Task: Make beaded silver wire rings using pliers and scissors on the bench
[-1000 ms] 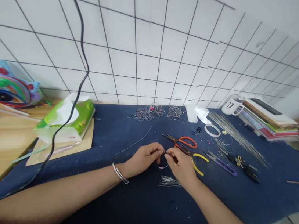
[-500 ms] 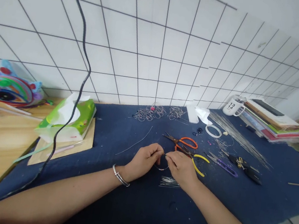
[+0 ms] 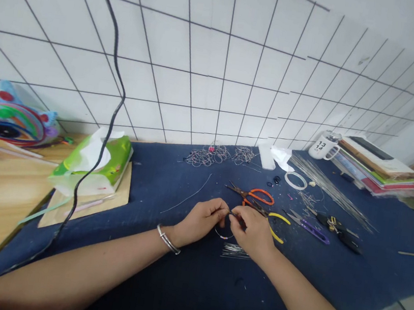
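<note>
A thin wire loop with a few small beads (image 3: 223, 237) hangs between my two hands over the dark blue cloth. My left hand (image 3: 203, 220) pinches one side of it, and my right hand (image 3: 252, 229) pinches the other, fingertips nearly touching. A small dark piece shows between the fingertips; its kind is too small to make out. Just below my right hand lies a bundle of short wires (image 3: 235, 252). Beyond that hand are orange-handled scissors (image 3: 260, 197) and yellow-handled pliers (image 3: 277, 226), the pliers partly hidden by it.
Purple snips (image 3: 314, 231) and black-handled cutters (image 3: 338, 233) lie to the right. Behind are tangled wire loops (image 3: 207, 156), a white ring (image 3: 296, 181) and long wires (image 3: 333, 190). At left stands a tissue pack (image 3: 117, 160), with a black cable (image 3: 116, 50) hanging in front.
Both hands stay almost in place, with a slight shift of the fingertips. The beaded part of the loop hangs a little lower and shows more clearly.
</note>
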`<state>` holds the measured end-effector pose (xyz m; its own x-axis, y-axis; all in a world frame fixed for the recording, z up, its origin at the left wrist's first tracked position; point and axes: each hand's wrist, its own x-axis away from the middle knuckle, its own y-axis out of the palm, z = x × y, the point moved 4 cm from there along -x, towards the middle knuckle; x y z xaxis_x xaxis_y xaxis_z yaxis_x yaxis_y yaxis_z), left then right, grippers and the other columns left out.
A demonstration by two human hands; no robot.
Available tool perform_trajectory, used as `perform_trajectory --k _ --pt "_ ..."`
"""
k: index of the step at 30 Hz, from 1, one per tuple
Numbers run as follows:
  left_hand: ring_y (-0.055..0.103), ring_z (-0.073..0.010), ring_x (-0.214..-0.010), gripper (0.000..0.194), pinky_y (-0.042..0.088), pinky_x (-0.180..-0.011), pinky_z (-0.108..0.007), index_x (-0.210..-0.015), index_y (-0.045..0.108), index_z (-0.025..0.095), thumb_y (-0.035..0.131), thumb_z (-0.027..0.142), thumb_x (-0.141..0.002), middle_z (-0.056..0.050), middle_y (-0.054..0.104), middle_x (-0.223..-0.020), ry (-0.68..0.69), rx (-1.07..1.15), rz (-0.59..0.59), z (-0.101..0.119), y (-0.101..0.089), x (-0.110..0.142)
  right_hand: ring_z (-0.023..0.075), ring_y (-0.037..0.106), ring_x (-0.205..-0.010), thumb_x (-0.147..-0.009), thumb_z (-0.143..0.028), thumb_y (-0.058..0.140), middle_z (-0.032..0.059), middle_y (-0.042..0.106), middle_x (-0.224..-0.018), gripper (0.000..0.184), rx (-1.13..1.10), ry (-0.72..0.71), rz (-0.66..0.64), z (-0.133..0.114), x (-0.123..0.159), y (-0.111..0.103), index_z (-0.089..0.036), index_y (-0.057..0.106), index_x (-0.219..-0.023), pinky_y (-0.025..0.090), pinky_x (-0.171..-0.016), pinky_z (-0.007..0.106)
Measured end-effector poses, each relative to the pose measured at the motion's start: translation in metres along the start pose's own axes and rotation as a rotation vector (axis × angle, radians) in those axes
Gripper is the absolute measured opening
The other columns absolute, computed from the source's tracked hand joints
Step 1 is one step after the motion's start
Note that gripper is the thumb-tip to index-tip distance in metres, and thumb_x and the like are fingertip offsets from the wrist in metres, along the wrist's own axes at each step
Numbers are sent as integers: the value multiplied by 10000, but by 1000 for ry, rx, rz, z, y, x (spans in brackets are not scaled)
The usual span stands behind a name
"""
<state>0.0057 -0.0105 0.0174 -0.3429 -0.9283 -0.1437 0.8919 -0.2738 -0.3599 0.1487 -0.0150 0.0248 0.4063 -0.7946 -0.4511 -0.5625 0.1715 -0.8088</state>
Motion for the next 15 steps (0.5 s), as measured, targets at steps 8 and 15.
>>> perform_trajectory --k 8,15 --pt "526 -111 -666 263 394 -675 -233 -782 553 156 369 326 -861 -3 592 -685 -2 9 -24 2 0 1 151 540 -727 -833 -196 407 36 589 -727 162 28 -23 -6 1 -1 -1 -187 564 -792 395 -728 275" --pt "524 -105 -645 256 394 -653 -225 -742 545 161 365 299 -862 8 588 -662 -4 -89 -24 3 -1 1 145 535 -706 -827 -178 406 33 575 -701 161 59 -27 -17 2 -1 1 -178 556 -771 389 -709 263"
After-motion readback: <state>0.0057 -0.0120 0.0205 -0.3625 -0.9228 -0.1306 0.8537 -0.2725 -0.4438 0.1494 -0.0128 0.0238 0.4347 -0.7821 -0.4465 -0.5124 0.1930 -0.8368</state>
